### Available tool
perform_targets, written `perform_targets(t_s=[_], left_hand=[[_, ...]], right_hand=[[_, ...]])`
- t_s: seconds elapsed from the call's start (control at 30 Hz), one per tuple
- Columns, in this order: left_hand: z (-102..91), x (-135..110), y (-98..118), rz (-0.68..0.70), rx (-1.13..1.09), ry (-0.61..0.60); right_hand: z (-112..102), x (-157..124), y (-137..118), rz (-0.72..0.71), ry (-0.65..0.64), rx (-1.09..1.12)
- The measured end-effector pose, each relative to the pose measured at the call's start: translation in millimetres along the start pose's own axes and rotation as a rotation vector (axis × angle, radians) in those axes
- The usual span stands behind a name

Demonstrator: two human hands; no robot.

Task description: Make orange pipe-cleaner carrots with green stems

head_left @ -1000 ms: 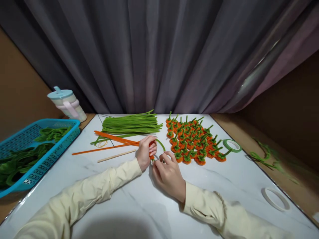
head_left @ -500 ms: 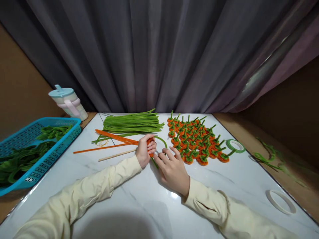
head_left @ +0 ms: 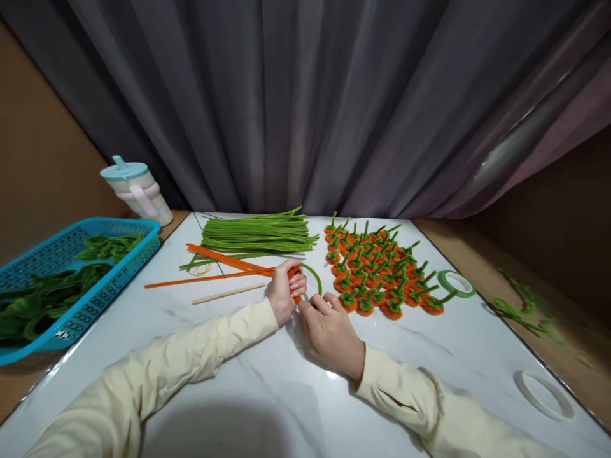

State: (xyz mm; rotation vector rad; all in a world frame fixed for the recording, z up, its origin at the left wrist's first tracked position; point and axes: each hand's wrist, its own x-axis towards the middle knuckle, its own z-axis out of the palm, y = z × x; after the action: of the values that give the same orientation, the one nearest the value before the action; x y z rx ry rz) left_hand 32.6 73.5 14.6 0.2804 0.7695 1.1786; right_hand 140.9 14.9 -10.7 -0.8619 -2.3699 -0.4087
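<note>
My left hand (head_left: 284, 294) is closed around a fuzzy orange pipe-cleaner piece (head_left: 294, 285), part of which shows between the fingers. A green pipe cleaner (head_left: 314, 276) arches from behind that hand down to my right hand (head_left: 334, 331). The right fingers are bent and pinched together against the lower side of the orange piece, with the green pipe cleaner between them; their tips are partly hidden. Left of my hands lie loose orange pipe cleaners (head_left: 229, 259) and a thin wooden stick (head_left: 228, 294).
Green pipe cleaners (head_left: 258, 234) lie bundled at the back. Several orange pieces with green stems (head_left: 377, 270) stand in rows on the right, beside green tape (head_left: 457, 284). A white ring (head_left: 544, 395) lies near the right edge. At left are a blue basket (head_left: 119, 270) and a tumbler (head_left: 138, 191).
My right fingers have curled in more tightly and sit closer against the orange piece. The green end that showed below the left hand is no longer visible. The whole view has shifted slightly.
</note>
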Motion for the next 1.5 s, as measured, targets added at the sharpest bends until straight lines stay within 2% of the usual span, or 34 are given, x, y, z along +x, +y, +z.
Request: perform_targets(t_s=[0.37,0.57,0.83,0.93,1.03,1.1,1.2,1.5], left_hand=[[-0.9,-1.8,-1.5,-0.072,-0.018,0.003],[0.0,-0.5,9.5,-0.009,0.000,-0.027],[-6.1,2.0,12.7,0.047,0.112,-0.109],[-8.3,1.1,17.2,0.149,0.273,-0.158],[-16.4,-2.5,25.7,0.324,0.618,-0.229],[-24.7,-6.0,29.0,0.298,0.752,-0.254],[-35.5,-9.9,28.4,0.243,0.808,-0.246],[-41.4,-8.0,22.6,0.096,0.628,-0.278]], right_hand=[[6.1,-2.6,4.3,0.000,-0.014,-0.015],[3.6,-2.6,10.6,0.126,0.041,-0.038],[1.1,-2.9,14.0,0.048,0.081,-0.126],[0.0,-3.9,13.6,0.048,0.090,-0.217],[-1.2,-5.6,15.1,0.024,0.090,-0.298],[-1.6,-6.3,16.1,-0.010,0.074,-0.311],[-1.6,-6.0,16.5,-0.037,0.041,-0.298],[-0.3,-3.1,15.9,-0.025,0.004,-0.259]])
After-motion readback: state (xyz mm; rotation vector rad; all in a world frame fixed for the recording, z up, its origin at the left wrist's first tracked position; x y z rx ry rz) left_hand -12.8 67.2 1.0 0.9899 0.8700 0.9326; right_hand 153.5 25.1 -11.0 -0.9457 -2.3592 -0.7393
